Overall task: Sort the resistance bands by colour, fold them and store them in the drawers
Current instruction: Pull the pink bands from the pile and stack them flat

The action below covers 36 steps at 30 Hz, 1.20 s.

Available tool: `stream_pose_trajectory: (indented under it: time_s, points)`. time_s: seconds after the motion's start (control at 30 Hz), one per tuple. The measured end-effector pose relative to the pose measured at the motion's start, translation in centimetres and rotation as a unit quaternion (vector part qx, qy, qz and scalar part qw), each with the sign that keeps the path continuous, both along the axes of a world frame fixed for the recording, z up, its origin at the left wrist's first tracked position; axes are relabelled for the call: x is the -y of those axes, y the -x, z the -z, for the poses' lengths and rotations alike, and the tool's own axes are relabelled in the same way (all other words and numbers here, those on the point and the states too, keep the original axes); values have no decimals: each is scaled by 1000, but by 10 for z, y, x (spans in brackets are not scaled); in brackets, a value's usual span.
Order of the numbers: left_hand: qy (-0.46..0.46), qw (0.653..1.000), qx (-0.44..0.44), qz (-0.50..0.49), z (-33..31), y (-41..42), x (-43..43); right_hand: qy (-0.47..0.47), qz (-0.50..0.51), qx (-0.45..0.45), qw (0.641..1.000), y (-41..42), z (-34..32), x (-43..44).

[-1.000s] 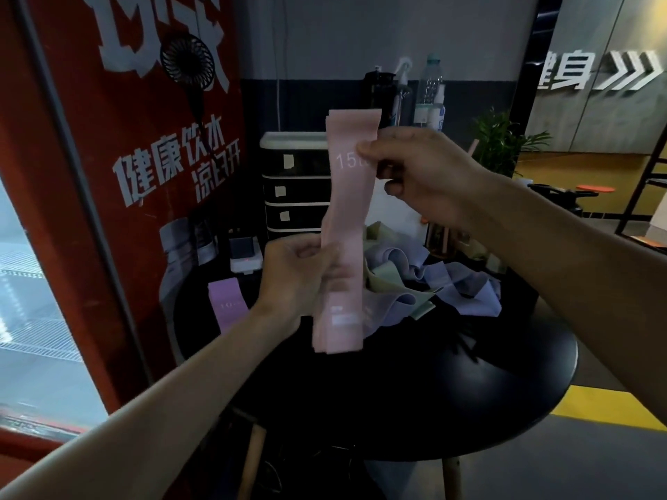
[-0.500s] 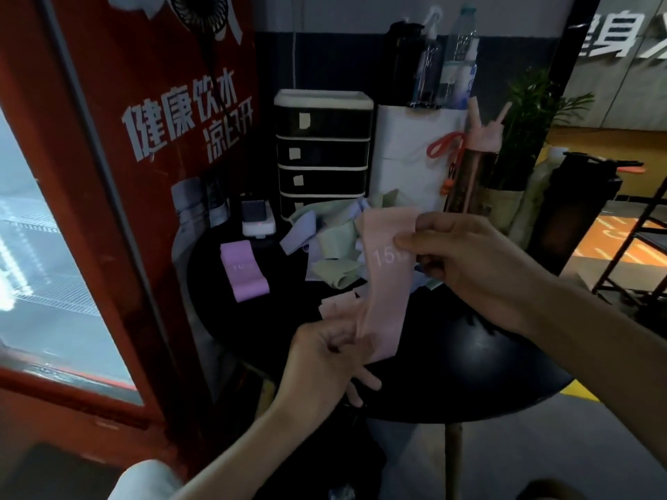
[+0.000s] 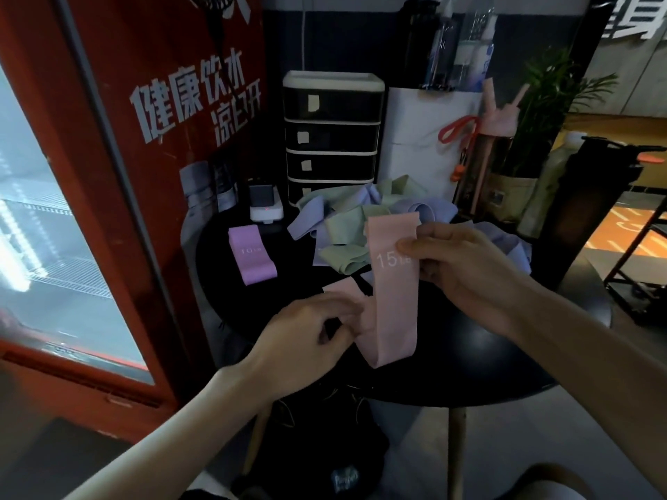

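pink band (image 3: 395, 301) hung folded between both hands above the black table (image 3: 487, 362). right hand (image 3: 465, 272) pinched its top; left hand (image 3: 306, 337) gripped the lower fold.

Btm drawer (image 3: 296, 192) partly behind bands (image 3: 344, 225)

**Both hands pinching, mid-air**

Holds left hand (image 3: 310, 341) low, forearm in from 7 o'clock, fingers curled, pinching pink band (image 3: 395, 301). Keeps right hand (image 3: 469, 272) higher, at 2 o'clock of the left, forearm from 4 o'clock, pinching the same band.
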State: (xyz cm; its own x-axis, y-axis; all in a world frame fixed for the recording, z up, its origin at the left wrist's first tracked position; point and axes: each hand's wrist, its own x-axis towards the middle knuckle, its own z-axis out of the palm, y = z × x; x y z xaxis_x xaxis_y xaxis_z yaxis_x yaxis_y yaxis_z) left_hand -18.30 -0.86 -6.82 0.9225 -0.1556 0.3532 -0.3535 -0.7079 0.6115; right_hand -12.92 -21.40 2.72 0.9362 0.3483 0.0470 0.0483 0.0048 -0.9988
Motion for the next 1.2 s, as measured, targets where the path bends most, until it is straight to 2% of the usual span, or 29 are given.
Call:
stream_pose_trajectory:
  time_s: [0.13, 0.2, 0.3, 0.57, 0.8, 0.9, 1.2]
  points:
    - [-113, 992, 57, 9, 5, -8, -8, -7, -7, -3, 1000, -2, 0, 1]
    - [-136, 987, 81, 23, 8, -12, -10, -4, -16, -4, 1000, -2, 2, 3]
    - [-142, 986, 72, 51, 13, -27, -12, 8, -23, -6, 1000, -3, 7, 6]
    - [-81, 991, 92, 55, 14, -47, -21, 8, -34, -18, 999, -4, 10, 9]
    - [81, 992, 53, -76, 6, -69, -16, 3, -25, -31, 999, -12, 16, -3]
    - [105, 990, 16, -87, 16, -76, -18, 17, -16, -39, 999, -19, 24, -9]
    - [143, 988, -5, -62, 22, -84, -24, 91, -6, -61, 994, -35, 48, -34]
